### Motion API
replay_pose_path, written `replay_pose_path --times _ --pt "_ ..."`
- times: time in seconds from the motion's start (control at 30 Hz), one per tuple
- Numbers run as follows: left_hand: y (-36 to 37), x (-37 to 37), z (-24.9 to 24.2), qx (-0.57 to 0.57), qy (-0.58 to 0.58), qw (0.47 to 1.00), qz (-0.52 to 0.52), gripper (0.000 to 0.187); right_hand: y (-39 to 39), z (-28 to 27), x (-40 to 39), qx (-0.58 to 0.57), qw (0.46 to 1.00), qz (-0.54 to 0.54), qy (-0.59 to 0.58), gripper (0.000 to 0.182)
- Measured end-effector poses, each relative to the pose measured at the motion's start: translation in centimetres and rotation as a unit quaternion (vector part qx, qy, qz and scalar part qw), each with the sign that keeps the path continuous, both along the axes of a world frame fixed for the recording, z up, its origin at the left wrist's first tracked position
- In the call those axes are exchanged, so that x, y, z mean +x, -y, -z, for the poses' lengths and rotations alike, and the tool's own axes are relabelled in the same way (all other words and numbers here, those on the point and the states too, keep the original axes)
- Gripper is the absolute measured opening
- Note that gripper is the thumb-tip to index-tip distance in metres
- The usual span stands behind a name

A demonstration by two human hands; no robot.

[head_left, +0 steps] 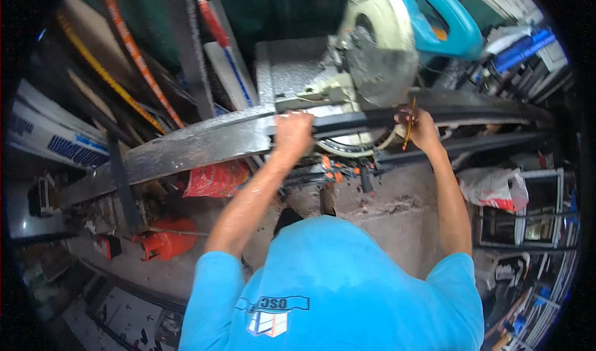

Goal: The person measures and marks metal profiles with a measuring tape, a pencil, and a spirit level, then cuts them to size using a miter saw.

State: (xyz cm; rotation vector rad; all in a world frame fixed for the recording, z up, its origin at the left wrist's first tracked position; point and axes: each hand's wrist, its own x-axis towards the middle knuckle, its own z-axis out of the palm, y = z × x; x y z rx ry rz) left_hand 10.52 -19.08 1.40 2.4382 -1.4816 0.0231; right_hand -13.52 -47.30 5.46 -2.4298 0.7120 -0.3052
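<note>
A mitre saw with a cream guard [372, 16] and a teal handle [456, 31] stands in front of me, its round blade cover above the work. A long dark profile bar [357, 122] lies across the saw's base. My left hand [294, 134] is closed over the bar's left end, left of the blade. My right hand [421, 130] is at the bar to the right of the blade, its fingers closed around a yellow and black pencil [409, 127] held roughly upright. The undersides of both hands' fingers are partly hidden.
A long grey metal beam [186, 149] runs left from the saw. Boards and an orange strip [139, 59] lean behind it. Below are a red gas cylinder [167, 242], a red bag [217, 178] and orange scraps [335, 168]. A white plastic bag [496, 186] sits right, beside framed panels.
</note>
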Motion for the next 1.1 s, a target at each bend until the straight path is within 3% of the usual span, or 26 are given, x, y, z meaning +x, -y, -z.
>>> replay_pose_path --times 0.03,0.07,0.13,0.2,0.23,0.27,0.33,0.37,0.47,0.53,0.67,0.7,0.8,0.93,1.1 --pt "-1.5 1.0 0.1 -0.047 0.025 0.999 -0.009 0.018 0.7 0.3 -1.4 0.001 0.994 -0.017 0.105 0.027" --pt "-3.1 1.8 -1.3 -0.043 0.017 0.999 -0.019 0.019 1.3 0.8 -2.4 0.026 0.984 0.059 0.165 0.021" --pt "-7.1 5.0 -0.2 -0.063 0.011 0.996 -0.06 0.028 0.7 -1.5 -5.4 -0.05 0.958 0.19 0.208 0.017" --pt "-11.2 8.0 -0.1 0.007 0.036 0.992 -0.125 0.032 2.5 0.9 -9.7 -0.14 0.895 0.234 0.354 0.017" --pt "-13.5 9.6 1.0 0.017 0.051 0.985 -0.161 0.034 2.7 2.4 -12.0 -0.072 0.859 0.316 0.396 0.019" --pt "-15.5 11.0 1.4 0.048 0.067 0.978 -0.191 0.036 1.2 2.1 -13.6 -0.078 0.85 0.413 0.318 0.017" --pt "-18.7 13.0 1.9 0.088 0.061 0.956 -0.272 0.038 -0.4 4.7 -16.4 0.058 0.826 0.493 0.266 0.018" --pt "-19.7 13.7 1.8 0.102 0.033 0.945 -0.31 0.038 -0.7 6.9 -16.9 0.058 0.826 0.494 0.267 0.018" --pt "-22.1 15.8 3.0 0.068 0.02 0.928 -0.366 0.038 -1.3 13.9 -18.0 -0.042 0.912 0.382 0.144 0.03" --pt "-21.9 15.8 2.9 0.101 0.01 0.922 -0.375 0.043 -1.8 15.3 -17.6 -0.075 0.938 0.322 0.103 0.032" --pt "-19.3 12.1 2.6 0.031 0.065 0.943 -0.325 0.054 -1.8 17.1 -15.6 -0.129 0.974 0.185 -0.02 0.036" --pt "-18.7 11.4 3.3 -0.016 0.066 0.953 -0.294 0.049 -1.3 16.0 -15.1 -0.047 0.974 0.182 -0.127 0.036" --pt "-14.9 6.4 1.9 -0.074 -0.015 0.972 -0.224 0.033 -0.1 16.5 -15.1 -0.11 0.979 0.156 -0.074 0.033" --pt "-11.0 0.8 1.0 -0.156 -0.072 0.98 -0.104 0.022 -0.8 17.5 -16.6 -0.185 0.974 0.128 -0.002 0.045" --pt "-9.2 -3.8 0.6 -0.147 -0.184 0.97 -0.056 0.021 -3.2 17.9 -18.1 -0.062 0.977 0.194 0.069 0.047"
